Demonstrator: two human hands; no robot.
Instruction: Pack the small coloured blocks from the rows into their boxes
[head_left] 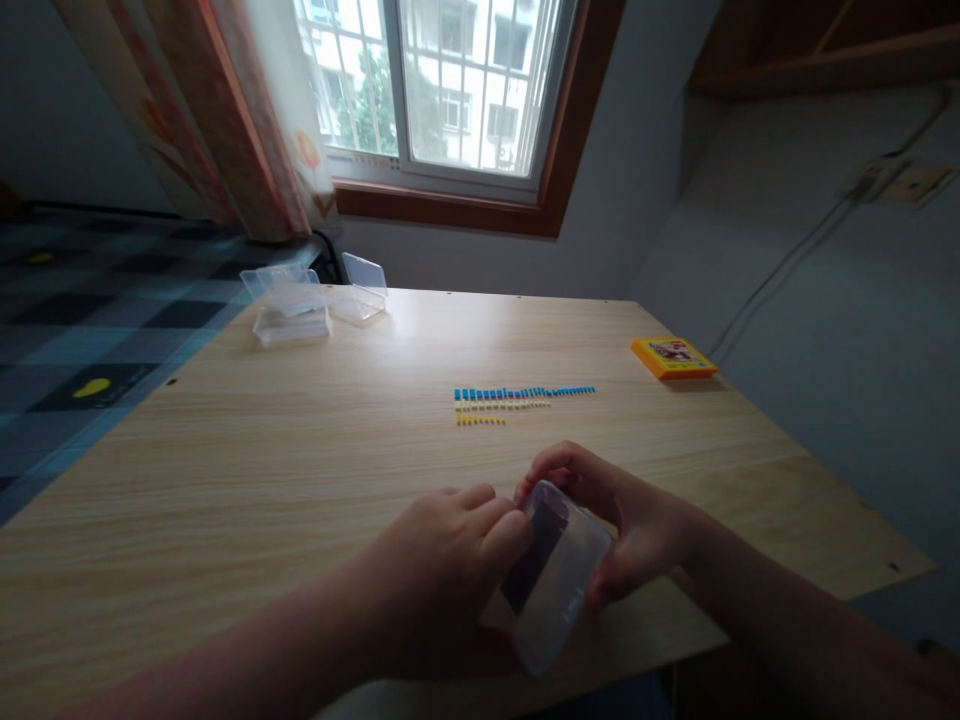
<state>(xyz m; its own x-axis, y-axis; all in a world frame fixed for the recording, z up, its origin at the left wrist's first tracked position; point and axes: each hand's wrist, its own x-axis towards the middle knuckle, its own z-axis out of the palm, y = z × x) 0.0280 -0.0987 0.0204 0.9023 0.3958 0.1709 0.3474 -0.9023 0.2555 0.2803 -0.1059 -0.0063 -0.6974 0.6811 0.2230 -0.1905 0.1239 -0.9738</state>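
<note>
Near the table's front edge, a clear plastic box (577, 570) is tilted between my two hands, with something dark inside it. My left hand (457, 560) is closed on its left side, fingers at the top corner. My right hand (622, 520) grips the right side, thumb low and fingers at the top edge. Beyond the hands lies a row of small blue pieces (517, 393), largest at the left. Just in front of it runs a row of pale pieces (502, 406), and nearest is a short row of yellow pieces (480, 421).
Open clear plastic boxes (292, 322) stand at the table's back left, with another open box (364, 305) beside them. An orange-yellow box (673, 358) with a printed top lies at the right edge. The wooden table (300, 440) meets a wall and window behind.
</note>
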